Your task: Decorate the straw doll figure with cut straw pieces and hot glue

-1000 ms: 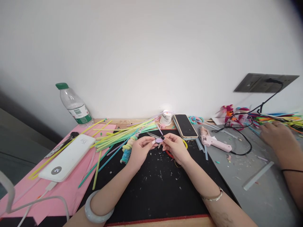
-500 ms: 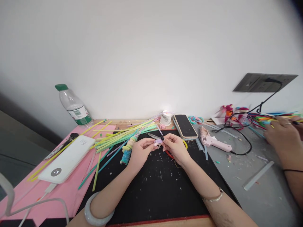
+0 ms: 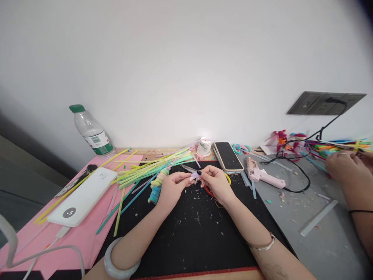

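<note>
Over the black mat, my left hand and my right hand meet, fingertips pinched on a small purple piece between them. Fingers partly cover the piece. Scissors with red and yellow handles lie behind and under my right hand. Beside my left hand is a fuzzy coil in yellow, green and blue. Many yellow and green pipe cleaners spread out to the left of it.
A white power bank lies on pink paper at left, near a bottle. Behind are a small white cup and a phone. Rightward lie a pink glue gun with a black cord, and another person's hands among pipe cleaners.
My hands have barely moved; the fingertips shift slightly on the purple piece. The other person's hands at the right have moved a little and now have a yellow piece at them.
</note>
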`<state>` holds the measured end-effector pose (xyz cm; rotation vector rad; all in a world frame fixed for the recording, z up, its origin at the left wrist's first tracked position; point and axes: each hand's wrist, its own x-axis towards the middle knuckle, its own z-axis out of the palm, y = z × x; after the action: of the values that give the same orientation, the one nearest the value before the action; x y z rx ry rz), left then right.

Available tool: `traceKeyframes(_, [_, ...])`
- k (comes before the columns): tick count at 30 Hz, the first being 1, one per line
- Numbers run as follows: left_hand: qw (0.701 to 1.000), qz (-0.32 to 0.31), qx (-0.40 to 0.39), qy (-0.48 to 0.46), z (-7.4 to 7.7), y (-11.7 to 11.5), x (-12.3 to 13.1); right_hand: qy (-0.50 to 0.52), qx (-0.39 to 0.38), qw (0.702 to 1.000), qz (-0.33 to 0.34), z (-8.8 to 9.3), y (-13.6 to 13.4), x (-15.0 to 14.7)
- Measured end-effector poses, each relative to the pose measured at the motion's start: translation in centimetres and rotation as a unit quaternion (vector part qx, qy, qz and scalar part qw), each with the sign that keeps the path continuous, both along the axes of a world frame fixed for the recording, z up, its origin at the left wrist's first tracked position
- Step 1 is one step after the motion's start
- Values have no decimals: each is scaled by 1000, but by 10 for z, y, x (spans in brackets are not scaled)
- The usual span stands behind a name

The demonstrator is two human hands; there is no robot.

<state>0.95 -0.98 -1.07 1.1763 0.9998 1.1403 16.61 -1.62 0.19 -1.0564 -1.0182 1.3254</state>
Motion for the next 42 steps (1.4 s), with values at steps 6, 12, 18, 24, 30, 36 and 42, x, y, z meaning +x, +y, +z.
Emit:
traceKeyframes(6, [1000,-7,-8,-3,0,0,0,-8,3,1000,1,-2,1,1])
traceKeyframes(12, [1000,-13,1,3,2,-1,0,-28,15,999,-6,-2,1,0])
traceKeyframes(18, [1000,-17,11,-3,3,0,1,-45,23,999,-1,0,0,0])
traceKeyframes(24, [1000,-14,10,8,0,1,-1,20,6,999,30,1,-1,0])
traceKeyframes(30, [1000,-10,21,13,1,1,-1,-39,24,998,42,1,-1,0])
traceKeyframes(36, [999,-34,0,-5,2,0,0,-73,50,996,20,2,-1,1])
traceKeyframes(42, [999,-32,-18,-22,3,0,-1,-120,88,989,19,-2,-1,1])
